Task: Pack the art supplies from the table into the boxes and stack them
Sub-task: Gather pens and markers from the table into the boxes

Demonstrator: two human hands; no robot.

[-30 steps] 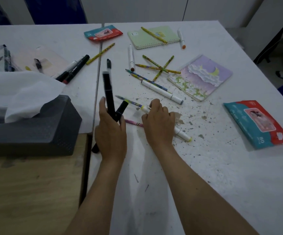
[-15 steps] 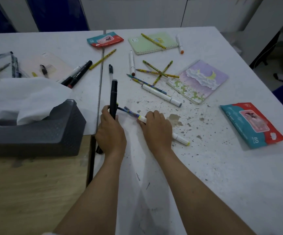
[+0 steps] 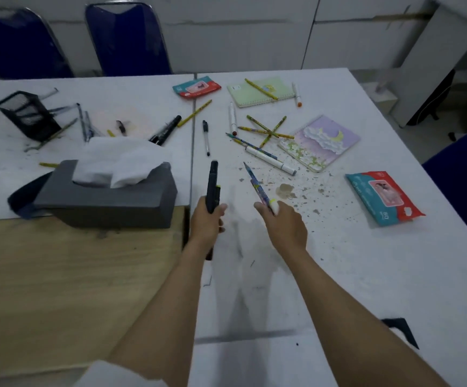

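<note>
My left hand (image 3: 207, 224) grips black markers (image 3: 213, 185) that point away from me above the white table (image 3: 338, 275). My right hand (image 3: 284, 227) holds a patterned pencil (image 3: 254, 182) together with a white marker (image 3: 274, 206), both lifted off the table. Loose pencils (image 3: 266, 131) and white markers (image 3: 271, 160) lie scattered further back. A purple notebook (image 3: 320, 142) and a green notebook (image 3: 260, 92) lie beyond them. A black mesh pen holder (image 3: 28, 114) lies tipped over at far left among pens.
A grey tissue box (image 3: 103, 199) stands left of my left hand. Wet-wipe packs lie at right (image 3: 383, 198) and at the back (image 3: 196, 87). A pen (image 3: 205, 136) and black markers (image 3: 165, 134) lie near the table seam. Blue chairs (image 3: 126, 40) stand behind.
My right hand has lifted the patterned pencil and white marker off the table. The view has tilted up, bringing the chairs and the mesh holder into sight.
</note>
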